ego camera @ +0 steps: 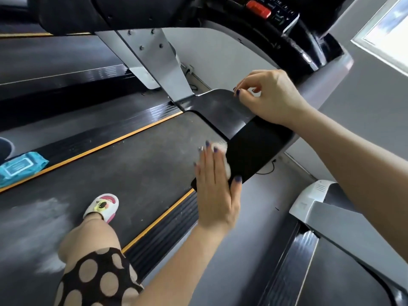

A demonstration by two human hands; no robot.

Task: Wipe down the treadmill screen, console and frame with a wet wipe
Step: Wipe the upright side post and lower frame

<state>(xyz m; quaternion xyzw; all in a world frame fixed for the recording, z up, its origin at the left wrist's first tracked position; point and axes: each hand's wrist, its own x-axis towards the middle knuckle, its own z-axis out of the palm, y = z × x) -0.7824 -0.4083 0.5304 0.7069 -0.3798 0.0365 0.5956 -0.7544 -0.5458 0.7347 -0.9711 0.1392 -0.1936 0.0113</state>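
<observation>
Pressing a crumpled white wet wipe [224, 160] flat against the inner edge of the black handrail [254, 146], the left hand [215, 191] lies with its fingers straight and close together, thumb hooked round the rail's lower end, so the wipe shows only as a pale bulge between the fingertips and the thumb. The right hand [270, 98] sits further up the same rail, where the black pad meets the glossy curved part, its fingers curled with the tips bearing on the rail's outer edge; whether it holds anything there I cannot tell. Beneath the hands runs the grey treadmill belt [114, 168], bordered by an orange line and ribbed black side rails. A blue pack of wipes [21, 167] lies on the far side rail at the left edge. On the belt stands 1 foot in a white slipper [103, 206], below it a knee and a brown dotted hem. The console [271, 12] with its red button [258, 8] shows at the top.
</observation>
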